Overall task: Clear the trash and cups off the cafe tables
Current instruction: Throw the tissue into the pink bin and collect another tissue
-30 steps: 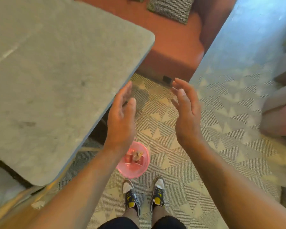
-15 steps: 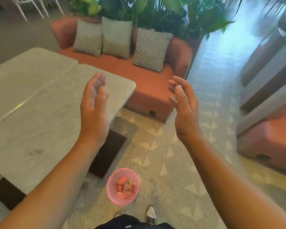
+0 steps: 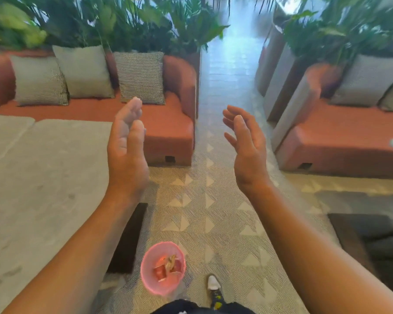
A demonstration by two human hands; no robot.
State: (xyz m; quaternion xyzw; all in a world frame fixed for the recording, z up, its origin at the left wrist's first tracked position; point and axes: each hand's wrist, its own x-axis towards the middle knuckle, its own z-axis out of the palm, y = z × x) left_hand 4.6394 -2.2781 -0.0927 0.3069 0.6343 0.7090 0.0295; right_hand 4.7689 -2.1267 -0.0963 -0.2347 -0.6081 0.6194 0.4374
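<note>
Both hands have kept their pose while the head has lifted, so the bin [image 3: 148, 283] now sits low in view, on the floor well below the fingers [image 3: 132, 114] and between the forearms. Left hand [image 3: 126, 150] and right hand [image 3: 247, 150] are empty, fingers straight, palms facing each other. Upright, mouth up, round with no long axis, the bin holds trash [image 3: 167, 266]; I'd check the table [image 3: 43, 177] left of the left fingers before moving on.
</note>
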